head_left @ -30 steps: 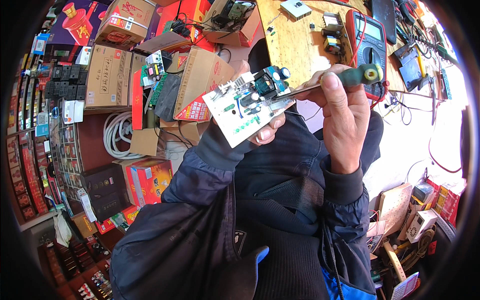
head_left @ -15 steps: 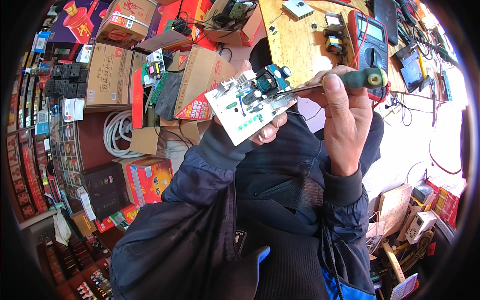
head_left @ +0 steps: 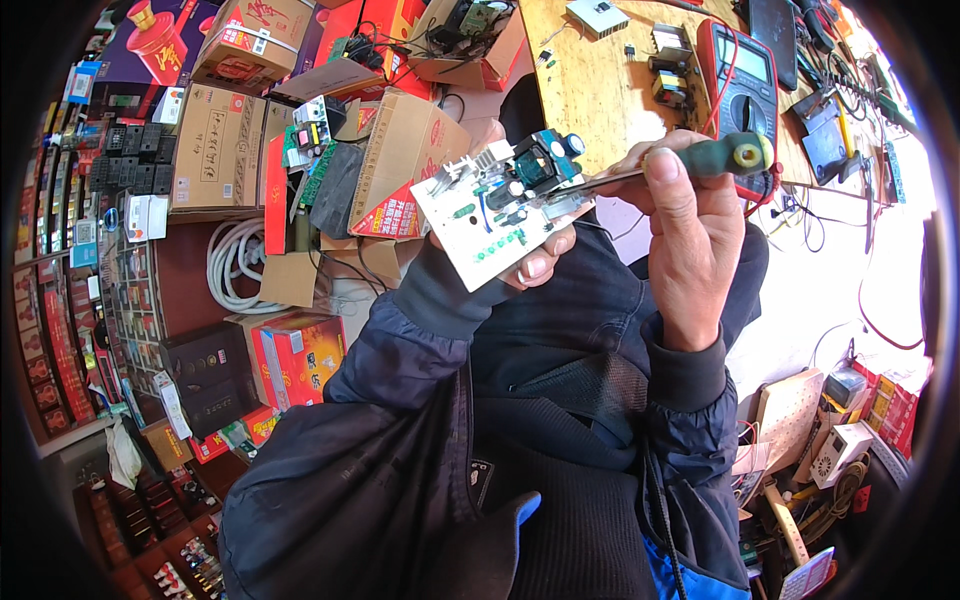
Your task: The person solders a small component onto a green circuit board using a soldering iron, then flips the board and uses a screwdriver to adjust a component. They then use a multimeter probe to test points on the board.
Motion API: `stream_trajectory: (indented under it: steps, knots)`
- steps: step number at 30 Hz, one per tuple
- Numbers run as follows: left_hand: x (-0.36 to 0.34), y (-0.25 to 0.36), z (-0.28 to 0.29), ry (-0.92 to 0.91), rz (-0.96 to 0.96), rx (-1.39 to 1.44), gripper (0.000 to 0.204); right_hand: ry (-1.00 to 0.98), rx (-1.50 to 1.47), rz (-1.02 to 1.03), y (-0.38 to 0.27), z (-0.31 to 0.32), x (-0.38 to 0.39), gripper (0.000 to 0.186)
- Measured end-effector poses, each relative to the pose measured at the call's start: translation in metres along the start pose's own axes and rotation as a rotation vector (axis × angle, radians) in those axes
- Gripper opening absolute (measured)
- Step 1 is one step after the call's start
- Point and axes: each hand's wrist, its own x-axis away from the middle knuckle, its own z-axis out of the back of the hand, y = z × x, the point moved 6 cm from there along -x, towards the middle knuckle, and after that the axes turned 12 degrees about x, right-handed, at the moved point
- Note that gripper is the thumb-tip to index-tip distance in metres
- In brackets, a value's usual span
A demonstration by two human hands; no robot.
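Note:
My left hand is closed around the edge of a pale circuit board, holding it tilted above my lap. Its upper side carries a dark transformer, capacitors, heat sinks and a row of small green parts. Most of that hand is hidden beneath the board. My right hand grips a screwdriver with a green handle and a yellowish end. The metal shaft runs left to the board's right side, where its tip reaches the parts near the edge; whether it touches them I cannot tell.
A wooden table ahead bears a red multimeter, loose components and cables. Open cardboard boxes with boards and wires stand at the left, above a coil of white cable. Assorted gear, including a white fan unit, lies at the lower right.

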Motion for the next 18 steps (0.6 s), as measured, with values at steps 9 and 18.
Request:
stream_trajectory:
  steps: [9,18]
  knots:
    - [0.008,0.003,0.006,0.281,-0.236,-0.231,0.108,-0.015,0.006,-0.007,-0.001,-0.003,0.0,0.018]
    - [-0.001,0.007,0.002,0.119,-0.102,-0.302,0.105,0.028,-0.048,-0.023,-0.003,-0.005,0.0,0.017]
